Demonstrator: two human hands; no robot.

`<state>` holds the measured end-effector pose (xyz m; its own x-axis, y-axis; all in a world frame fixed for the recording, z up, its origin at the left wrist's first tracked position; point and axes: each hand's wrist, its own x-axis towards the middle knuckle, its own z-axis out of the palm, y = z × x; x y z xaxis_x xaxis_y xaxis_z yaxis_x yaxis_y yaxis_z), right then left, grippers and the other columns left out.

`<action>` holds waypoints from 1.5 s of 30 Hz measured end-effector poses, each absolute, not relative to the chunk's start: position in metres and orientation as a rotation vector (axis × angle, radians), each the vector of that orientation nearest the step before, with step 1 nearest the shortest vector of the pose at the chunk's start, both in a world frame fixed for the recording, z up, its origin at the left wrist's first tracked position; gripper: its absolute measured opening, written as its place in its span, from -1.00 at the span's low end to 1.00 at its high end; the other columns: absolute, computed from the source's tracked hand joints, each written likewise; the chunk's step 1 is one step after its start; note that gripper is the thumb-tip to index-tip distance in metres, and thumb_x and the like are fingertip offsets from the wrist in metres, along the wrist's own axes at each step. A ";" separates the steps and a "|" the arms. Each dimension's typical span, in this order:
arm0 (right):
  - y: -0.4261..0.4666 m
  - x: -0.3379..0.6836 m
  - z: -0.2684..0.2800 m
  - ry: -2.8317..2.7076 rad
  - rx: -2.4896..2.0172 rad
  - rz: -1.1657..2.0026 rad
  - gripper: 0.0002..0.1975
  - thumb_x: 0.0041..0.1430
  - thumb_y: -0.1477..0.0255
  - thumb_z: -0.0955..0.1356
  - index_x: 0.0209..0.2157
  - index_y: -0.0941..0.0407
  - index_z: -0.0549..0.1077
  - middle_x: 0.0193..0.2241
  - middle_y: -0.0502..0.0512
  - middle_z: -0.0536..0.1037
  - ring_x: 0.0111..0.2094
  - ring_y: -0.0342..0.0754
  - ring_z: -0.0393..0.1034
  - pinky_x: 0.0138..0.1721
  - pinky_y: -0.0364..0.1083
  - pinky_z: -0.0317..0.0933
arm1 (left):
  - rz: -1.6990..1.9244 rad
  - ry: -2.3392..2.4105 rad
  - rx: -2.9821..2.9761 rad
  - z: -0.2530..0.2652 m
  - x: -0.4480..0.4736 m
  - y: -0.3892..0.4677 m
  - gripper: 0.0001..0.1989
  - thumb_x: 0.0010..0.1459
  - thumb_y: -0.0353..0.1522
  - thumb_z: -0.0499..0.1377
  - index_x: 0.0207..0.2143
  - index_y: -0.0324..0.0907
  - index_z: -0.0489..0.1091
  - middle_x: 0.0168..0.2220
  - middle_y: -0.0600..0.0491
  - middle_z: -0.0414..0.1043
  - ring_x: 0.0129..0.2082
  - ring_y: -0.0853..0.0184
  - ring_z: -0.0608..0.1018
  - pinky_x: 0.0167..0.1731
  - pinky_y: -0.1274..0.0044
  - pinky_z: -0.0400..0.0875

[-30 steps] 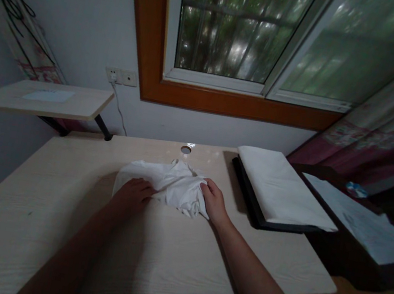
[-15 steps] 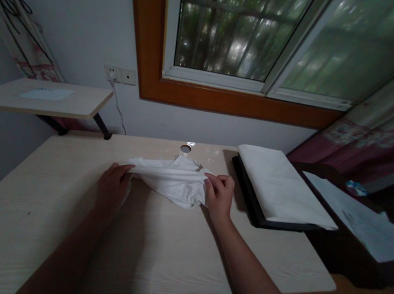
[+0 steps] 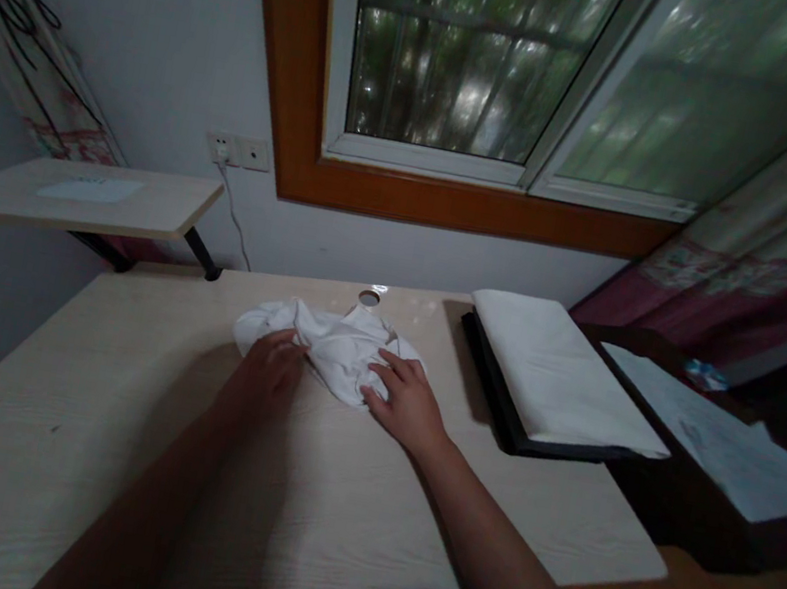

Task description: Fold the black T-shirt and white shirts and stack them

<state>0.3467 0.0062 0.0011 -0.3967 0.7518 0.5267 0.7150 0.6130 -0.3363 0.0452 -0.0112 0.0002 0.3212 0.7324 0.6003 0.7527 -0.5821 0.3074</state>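
A crumpled white cloth (image 3: 345,352) lies bunched on the pale wooden desk (image 3: 359,492); its exact kind cannot be made out. My left hand (image 3: 265,373) rests at its left front part, fingertips on the fabric. Dim light and blur hide whether those fingers pinch it. On the right side of the cloth lies my right hand (image 3: 409,404), its fingers spread apart and touching the folds without gripping.
Right of the cloth, a folded white fabric (image 3: 562,375) lies on a black flat item (image 3: 496,404). A raised shelf (image 3: 166,204) stands at the back left. Behind the cloth is a round desk hole (image 3: 369,298). A paper sheet (image 3: 719,433) lies farther right.
Both hands have let the stretched upper edge of the white cloth go slack. My left hand moved right and inward; my right hand shifted slightly left and spread its fingers. The cloth is now more bunched.
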 end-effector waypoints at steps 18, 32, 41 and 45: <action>0.007 0.352 0.011 -1.540 -0.988 0.629 -0.81 0.33 0.29 0.35 -0.26 0.04 0.58 -0.20 0.12 0.63 -0.13 0.04 0.51 -0.02 0.03 0.35 | -1.149 -1.322 -2.564 0.008 0.054 -0.021 -0.71 0.32 -0.48 0.05 0.02 -0.09 0.40 0.01 -0.08 0.43 0.01 0.23 0.51 -0.01 0.38 0.48; 0.019 0.377 0.007 -1.210 -1.235 0.351 -0.69 0.34 0.20 0.27 -0.10 0.09 0.52 -0.08 0.18 0.57 -0.03 0.07 0.39 0.06 0.08 0.22 | -2.158 -1.726 -1.847 0.018 0.032 -0.018 -0.86 0.27 -0.39 0.10 -0.11 -0.10 0.37 -0.08 0.02 0.46 -0.04 0.28 0.50 0.04 0.38 0.35; 0.017 0.374 0.004 -1.129 -1.171 0.420 -0.74 0.32 0.22 0.29 -0.12 0.10 0.45 -0.20 0.11 0.51 -0.17 0.01 0.40 -0.13 -0.02 0.26 | -2.609 -2.119 -1.926 0.016 0.026 -0.029 -0.89 0.14 -0.25 0.17 -0.34 -0.08 0.37 -0.47 0.15 0.39 -0.48 0.35 0.44 -0.48 0.55 0.33; 0.014 0.375 0.008 -1.084 -1.078 0.587 -0.75 0.28 0.22 0.33 -0.11 0.07 0.39 -0.34 0.04 0.50 -0.33 -0.03 0.40 -0.28 -0.06 0.28 | -2.404 -1.870 -2.411 0.018 0.014 -0.034 -0.78 0.11 -0.21 0.14 -0.45 -0.14 0.47 -0.45 0.00 0.49 -0.42 0.23 0.52 -0.40 0.41 0.45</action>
